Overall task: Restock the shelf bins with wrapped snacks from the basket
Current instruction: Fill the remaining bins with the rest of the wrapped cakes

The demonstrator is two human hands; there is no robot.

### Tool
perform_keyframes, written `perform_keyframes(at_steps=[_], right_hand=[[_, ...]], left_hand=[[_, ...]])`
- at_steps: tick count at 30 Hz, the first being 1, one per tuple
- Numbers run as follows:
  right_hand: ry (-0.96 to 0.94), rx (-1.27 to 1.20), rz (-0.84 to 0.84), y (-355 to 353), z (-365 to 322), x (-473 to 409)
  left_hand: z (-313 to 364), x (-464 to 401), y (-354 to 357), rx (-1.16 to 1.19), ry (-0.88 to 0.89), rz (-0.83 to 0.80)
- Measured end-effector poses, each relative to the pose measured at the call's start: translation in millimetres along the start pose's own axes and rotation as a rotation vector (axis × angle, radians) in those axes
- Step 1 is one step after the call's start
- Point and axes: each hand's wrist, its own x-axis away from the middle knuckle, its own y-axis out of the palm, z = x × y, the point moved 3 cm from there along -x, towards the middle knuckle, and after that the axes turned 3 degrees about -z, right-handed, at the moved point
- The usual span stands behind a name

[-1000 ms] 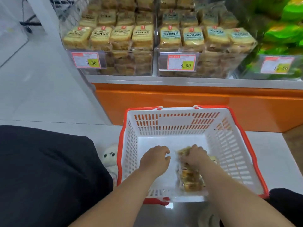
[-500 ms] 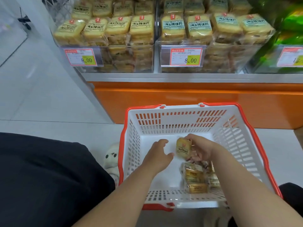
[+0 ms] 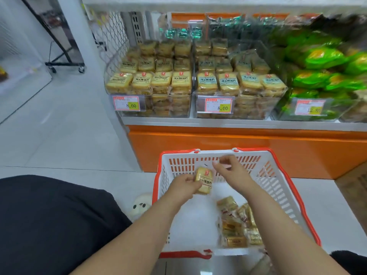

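Observation:
A white basket with a red rim (image 3: 282,165) stands on the floor below the shelf. My left hand (image 3: 183,186) grips one yellow wrapped snack (image 3: 204,180) above the basket's back left part. My right hand (image 3: 230,170) hovers just right of that snack, blurred, its fingers loosely curled with nothing seen in them. A small pile of wrapped snacks (image 3: 236,225) lies at the basket's right side. Two clear shelf bins, the left bin (image 3: 151,84) and the right bin (image 3: 240,84), hold stacked rows of the same snack.
A bin of green packs (image 3: 321,76) sits to the right on the shelf. The orange shelf base (image 3: 238,147) is right behind the basket. My black-clothed knee (image 3: 49,225) fills the lower left, with a white slipper (image 3: 141,207) beside the basket. A wheeled rack (image 3: 63,62) stands far left.
The right hand lifted one snack out of the pile and the left hand now holds it. Both hands rose toward the basket's back; my view tilted up to the shelf.

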Motion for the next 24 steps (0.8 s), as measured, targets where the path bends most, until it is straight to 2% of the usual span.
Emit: perform_keyframes(at_steps=[2, 4, 7, 11, 14, 15, 19, 21, 24], right_hand=[[-0.191, 0.09, -0.028, 5.5, -35.8, 15.4], [-0.305, 0.266, -0.095, 19.3, -63.4, 25.4], [-0.463, 0.322, -0.046, 37.0, -95.9, 34.3], [-0.567, 0.359, 0.04, 45.8, -133.1, 36.1], [-0.567, 0.407, 0.081, 41.6, -160.6, 33.5], [-0.562, 0.398, 0.093, 37.5, -170.5, 30.0], [-0.593, 0.385, 0.148, 19.6, -217.7, 6.0], [-0.626, 0.39, 0.18, 14.6, -245.7, -11.9], [-0.674, 0.435, 0.19, 18.6, -287.6, -45.8]], left_hand=[[17.5, 6.8, -20.9, 0.016, 0.014, 0.055], [37.8, 13.8, -43.3, 0.003, 0.062, 0.076], [68.3, 31.5, -75.6, -0.091, 0.11, 0.035], [100.6, 53.0, -115.2, -0.244, 0.15, -0.021], [123.8, 57.6, -142.7, -0.346, 0.241, -0.056], [132.3, 56.5, -155.1, -0.42, 0.294, -0.009], [163.0, 48.8, -208.9, -0.816, 0.488, 0.393], [172.8, 41.3, -226.4, -0.948, 0.533, 0.475], [178.1, 29.2, -240.0, -1.024, 0.496, 0.489]])
